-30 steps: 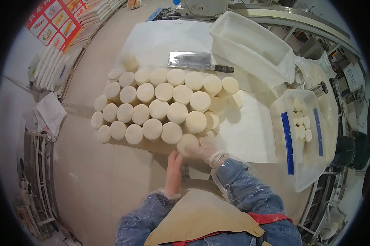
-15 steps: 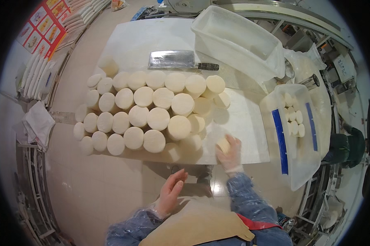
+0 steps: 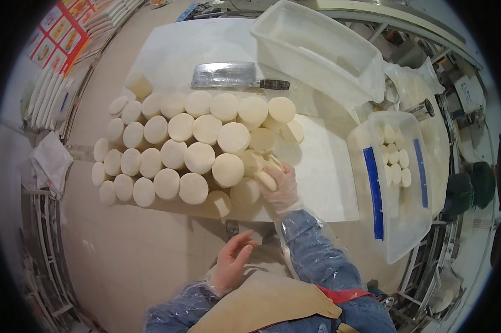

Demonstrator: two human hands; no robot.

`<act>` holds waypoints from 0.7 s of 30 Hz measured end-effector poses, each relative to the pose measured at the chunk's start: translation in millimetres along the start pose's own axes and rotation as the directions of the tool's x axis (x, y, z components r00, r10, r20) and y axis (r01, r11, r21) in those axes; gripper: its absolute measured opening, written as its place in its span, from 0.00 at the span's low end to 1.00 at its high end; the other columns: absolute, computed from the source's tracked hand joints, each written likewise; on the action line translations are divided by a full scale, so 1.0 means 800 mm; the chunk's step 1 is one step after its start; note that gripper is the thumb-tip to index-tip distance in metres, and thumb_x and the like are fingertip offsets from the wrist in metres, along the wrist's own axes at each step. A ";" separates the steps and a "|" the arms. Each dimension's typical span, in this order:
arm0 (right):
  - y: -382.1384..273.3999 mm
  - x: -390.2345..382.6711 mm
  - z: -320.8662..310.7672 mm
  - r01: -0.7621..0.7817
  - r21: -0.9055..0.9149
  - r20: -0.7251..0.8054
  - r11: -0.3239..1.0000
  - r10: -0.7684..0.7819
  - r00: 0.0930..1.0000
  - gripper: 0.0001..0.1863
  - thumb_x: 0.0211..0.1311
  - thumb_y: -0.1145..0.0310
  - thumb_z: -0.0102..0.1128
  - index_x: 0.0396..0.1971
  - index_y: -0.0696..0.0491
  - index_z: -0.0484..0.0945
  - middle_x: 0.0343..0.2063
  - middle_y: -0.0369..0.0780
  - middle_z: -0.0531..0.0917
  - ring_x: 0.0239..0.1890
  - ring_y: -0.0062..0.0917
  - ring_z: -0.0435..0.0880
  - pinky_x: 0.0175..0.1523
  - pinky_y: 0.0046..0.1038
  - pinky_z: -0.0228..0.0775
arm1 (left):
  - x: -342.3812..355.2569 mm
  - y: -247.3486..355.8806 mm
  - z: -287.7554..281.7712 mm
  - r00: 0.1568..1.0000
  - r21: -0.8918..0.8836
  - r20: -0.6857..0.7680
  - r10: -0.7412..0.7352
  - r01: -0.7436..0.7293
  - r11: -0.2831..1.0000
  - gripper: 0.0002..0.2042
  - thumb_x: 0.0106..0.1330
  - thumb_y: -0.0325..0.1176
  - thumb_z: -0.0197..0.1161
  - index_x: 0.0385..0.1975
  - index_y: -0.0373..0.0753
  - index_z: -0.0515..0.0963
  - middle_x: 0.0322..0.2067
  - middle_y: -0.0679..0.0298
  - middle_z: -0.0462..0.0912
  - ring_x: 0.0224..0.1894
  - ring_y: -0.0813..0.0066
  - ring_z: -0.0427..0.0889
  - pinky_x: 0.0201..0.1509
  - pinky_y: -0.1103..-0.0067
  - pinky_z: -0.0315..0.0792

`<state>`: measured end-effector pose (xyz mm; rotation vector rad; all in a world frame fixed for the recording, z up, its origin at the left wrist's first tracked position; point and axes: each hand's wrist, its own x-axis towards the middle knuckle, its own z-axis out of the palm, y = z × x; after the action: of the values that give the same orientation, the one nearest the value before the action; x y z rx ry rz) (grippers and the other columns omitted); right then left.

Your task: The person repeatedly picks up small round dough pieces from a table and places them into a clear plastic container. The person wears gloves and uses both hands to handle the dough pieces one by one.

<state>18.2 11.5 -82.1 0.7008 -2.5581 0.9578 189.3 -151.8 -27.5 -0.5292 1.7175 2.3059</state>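
In the head view, your right hand (image 3: 282, 190) has shifted left since the previous frame, from the bare part of the white tabletop (image 3: 328, 183) to the right end of the stacks. Its fingers curl around a cream-white, dough-like round disc (image 3: 266, 181), pinching it; your left hand (image 3: 235, 261) hangs loosely spread, nearer your body.

Right of the grip, a long translucent plastic tub (image 3: 397, 233) with two blue strips (image 3: 374, 194) holds about nine pale round pieces (image 3: 394, 154). Beyond the grip, toward the far right, a second open whitish tub (image 3: 311, 80) stands tilted across the view.

Crowding the grip's left side are cream-white upright cylinders (image 3: 199, 158), just over thirty in four rough rows. Past them lies one broad steel cleaver (image 3: 225, 75), its black handle pointing right.
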 end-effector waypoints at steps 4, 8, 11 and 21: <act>0.010 -0.031 -0.004 -0.122 0.036 -0.089 0.992 0.125 0.988 0.38 0.39 0.65 0.70 0.54 0.54 0.63 0.44 0.47 0.72 0.46 0.41 0.71 0.46 0.36 0.69 | 0.010 0.008 0.005 0.999 0.008 0.018 -0.046 0.046 0.999 0.16 0.66 0.30 0.51 0.53 0.34 0.67 0.40 0.62 0.77 0.45 0.76 0.75 0.52 0.80 0.67; -0.014 -0.096 -0.066 -0.515 0.195 0.046 0.835 0.517 0.855 0.49 0.40 0.65 0.72 0.62 0.55 0.51 0.45 0.47 0.71 0.47 0.37 0.72 0.49 0.34 0.68 | 0.059 0.007 0.035 0.983 -0.037 0.110 -0.150 0.155 0.987 0.18 0.68 0.35 0.48 0.56 0.37 0.65 0.45 0.62 0.75 0.49 0.75 0.73 0.52 0.79 0.67; -0.056 -0.098 -0.105 -0.626 0.576 0.225 0.526 0.634 0.740 0.51 0.43 0.65 0.71 0.65 0.55 0.46 0.54 0.42 0.69 0.51 0.26 0.71 0.54 0.27 0.65 | 0.102 0.000 0.101 0.955 -0.380 0.036 -0.295 0.287 0.879 0.22 0.70 0.42 0.44 0.60 0.38 0.59 0.52 0.61 0.69 0.53 0.73 0.69 0.56 0.76 0.64; 0.131 -0.077 -0.430 -0.518 0.833 0.250 0.193 0.704 0.665 0.32 0.53 0.73 0.61 0.59 0.57 0.60 0.49 0.41 0.74 0.51 0.28 0.75 0.54 0.29 0.69 | 0.110 0.060 0.273 0.812 -0.175 0.531 0.243 -0.175 0.969 0.28 0.64 0.33 0.45 0.65 0.37 0.49 0.56 0.56 0.66 0.57 0.68 0.64 0.61 0.72 0.57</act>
<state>54.4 333.8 84.3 -0.3925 -1.9556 2.5503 57.2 38.8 34.1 0.3159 1.4102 2.3891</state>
